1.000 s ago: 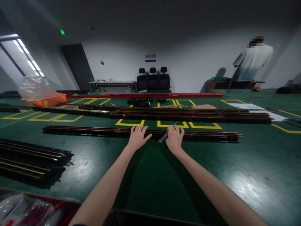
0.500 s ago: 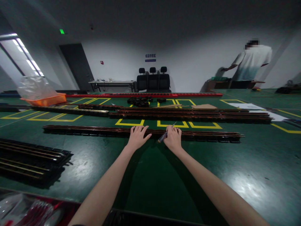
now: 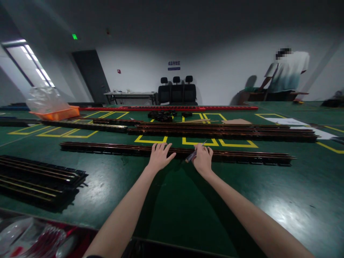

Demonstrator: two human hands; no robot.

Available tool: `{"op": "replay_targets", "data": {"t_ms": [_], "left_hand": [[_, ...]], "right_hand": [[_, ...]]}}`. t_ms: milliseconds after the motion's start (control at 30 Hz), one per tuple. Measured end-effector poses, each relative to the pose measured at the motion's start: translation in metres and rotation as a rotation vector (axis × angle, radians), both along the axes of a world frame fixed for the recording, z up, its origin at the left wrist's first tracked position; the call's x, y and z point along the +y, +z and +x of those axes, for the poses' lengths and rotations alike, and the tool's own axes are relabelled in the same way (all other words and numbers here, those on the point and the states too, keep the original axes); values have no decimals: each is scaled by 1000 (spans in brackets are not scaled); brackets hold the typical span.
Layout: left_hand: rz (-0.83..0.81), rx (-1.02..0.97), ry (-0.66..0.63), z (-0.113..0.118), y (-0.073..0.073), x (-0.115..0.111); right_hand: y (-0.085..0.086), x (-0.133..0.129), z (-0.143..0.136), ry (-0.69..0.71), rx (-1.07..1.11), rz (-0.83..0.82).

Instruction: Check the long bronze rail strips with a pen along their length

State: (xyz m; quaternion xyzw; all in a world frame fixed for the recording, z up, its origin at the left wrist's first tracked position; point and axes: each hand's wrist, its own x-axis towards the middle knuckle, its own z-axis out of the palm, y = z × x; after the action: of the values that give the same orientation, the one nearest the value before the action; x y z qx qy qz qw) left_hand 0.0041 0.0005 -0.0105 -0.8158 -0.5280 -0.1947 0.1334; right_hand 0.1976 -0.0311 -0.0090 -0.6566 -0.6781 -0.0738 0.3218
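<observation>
A long dark rail assembly [image 3: 249,157] with copper-coloured strips lies crosswise on the green table in front of me. My left hand [image 3: 160,156] rests on its near side, fingers stretched over the strips and thumb apart. To the right, my right hand [image 3: 203,157] is curled over the same rail. It holds a screwdriver [image 3: 190,157], whose handle points toward me on the left and whose thin shaft sticks out beyond the fingers. The rail parts under both hands are hidden.
More rails [image 3: 223,132] lie behind, and a stack of rails [image 3: 40,181] sits at near left. An orange tray [image 3: 57,114] holds a clear plastic bag. Black parts [image 3: 161,115] and paper sheets [image 3: 285,122] lie farther back. A person [image 3: 288,71] stands at far right.
The rail has slid somewhat to the right. Both hands shift slightly right with the view, the left still spread and the right still around the screwdriver. The far person's arm has lowered.
</observation>
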Motion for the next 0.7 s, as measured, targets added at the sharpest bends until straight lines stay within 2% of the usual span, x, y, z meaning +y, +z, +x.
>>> {"op": "replay_targets", "data": {"t_ms": [200,433,700], "left_hand": [[-15,2,4,0,0,0],[-33,-19,-23,-2,-1,2],[-41,-51,-8,-3,-2,4]], "right_hand": [[1,1,-5,69,-41,39],[1,3,-7,35,-60,-21],[3,-1,-7,6,23,48]]}}
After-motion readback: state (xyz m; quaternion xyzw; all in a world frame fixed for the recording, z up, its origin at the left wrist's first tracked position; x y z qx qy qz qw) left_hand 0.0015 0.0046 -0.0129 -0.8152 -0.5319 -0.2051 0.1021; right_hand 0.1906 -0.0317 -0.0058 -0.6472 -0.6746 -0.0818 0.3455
